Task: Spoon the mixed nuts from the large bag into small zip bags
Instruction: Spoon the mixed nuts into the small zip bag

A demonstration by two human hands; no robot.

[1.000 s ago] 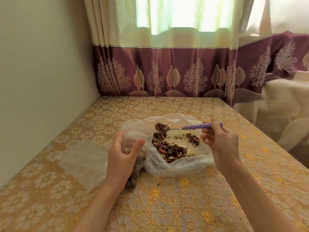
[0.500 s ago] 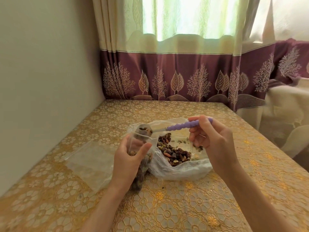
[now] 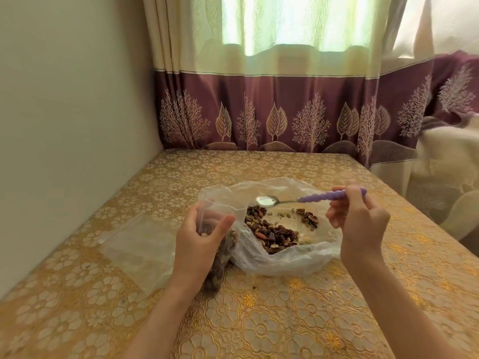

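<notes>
The large clear bag lies open on the table with mixed nuts piled inside. My left hand grips a small zip bag upright at the large bag's left edge; nuts fill its lower part. My right hand holds a spoon by its purple handle. Its metal bowl is empty and hovers above the nuts, just right of the small bag's mouth.
Flat empty zip bags lie on the gold floral tablecloth to the left. A wall runs along the table's left side. A maroon and cream curtain hangs behind the far edge.
The loaded spoon went left into the small bag's mouth, emptied there, and has come back out to the right with nothing in it. My left hand kept its hold.
</notes>
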